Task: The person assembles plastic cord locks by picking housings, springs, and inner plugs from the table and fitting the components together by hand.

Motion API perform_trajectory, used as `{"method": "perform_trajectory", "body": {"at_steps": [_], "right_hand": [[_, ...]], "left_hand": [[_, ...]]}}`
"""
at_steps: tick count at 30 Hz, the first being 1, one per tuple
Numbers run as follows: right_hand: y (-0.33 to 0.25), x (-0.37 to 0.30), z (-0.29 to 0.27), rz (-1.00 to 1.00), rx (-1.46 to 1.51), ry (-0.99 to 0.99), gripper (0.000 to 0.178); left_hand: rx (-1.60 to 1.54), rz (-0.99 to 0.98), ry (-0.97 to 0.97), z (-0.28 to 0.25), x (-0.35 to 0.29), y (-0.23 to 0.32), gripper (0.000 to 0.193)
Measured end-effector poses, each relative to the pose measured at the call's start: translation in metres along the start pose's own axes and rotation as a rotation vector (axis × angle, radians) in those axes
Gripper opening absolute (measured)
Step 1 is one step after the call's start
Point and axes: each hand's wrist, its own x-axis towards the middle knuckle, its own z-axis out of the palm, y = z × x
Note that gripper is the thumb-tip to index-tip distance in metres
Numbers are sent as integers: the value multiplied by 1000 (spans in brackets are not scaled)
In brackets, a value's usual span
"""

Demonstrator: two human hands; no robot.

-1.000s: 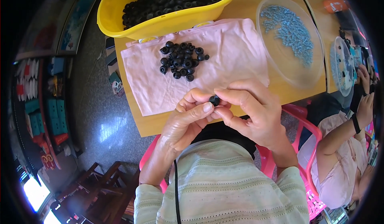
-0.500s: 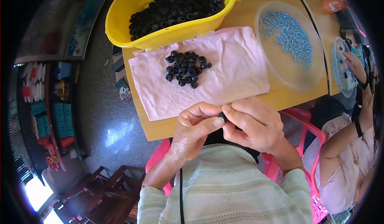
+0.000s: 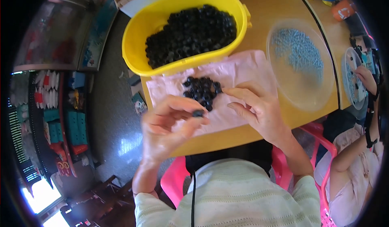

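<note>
A black bead-like piece (image 3: pixel 197 113) is pinched in the left hand (image 3: pixel 164 125) above a pink cloth (image 3: pixel 253 67); the right hand (image 3: pixel 261 111), fingers parted, is held beside a heap of black pieces (image 3: pixel 201 92).

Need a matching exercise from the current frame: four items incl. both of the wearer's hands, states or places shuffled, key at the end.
Column 1
1. left hand
2. right hand
3. yellow tub
4. translucent tray

Column 2
A. bears many small blue pieces
B. thumb and forefinger apart, beside the black pile on the pink cloth
C. pinches one small black part
D. heaped with black parts

Pairs: 1-C, 2-B, 3-D, 4-A
</note>
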Motion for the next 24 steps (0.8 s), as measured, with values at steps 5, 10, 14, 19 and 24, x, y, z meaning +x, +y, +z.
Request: {"method": "perform_trajectory", "body": {"at_steps": [5, 10, 14, 19, 24], "right_hand": [[-3, 25, 2, 97, -135, -14, 20], [14, 33, 18, 20, -98, 28, 20], [13, 38, 17, 53, -195, -39, 18], [6, 44, 15, 8, -235, 1, 15], [5, 43, 11, 6, -293, -95, 12]], "left_hand": [[514, 424, 121, -39, 108, 74, 20], [722, 499, 133, -73, 179, 117, 28], [751, 465, 355, -28, 195, 107, 39], [837, 648, 405, 4, 142, 87, 38], [718, 811, 183, -2, 69, 43, 24]]}}
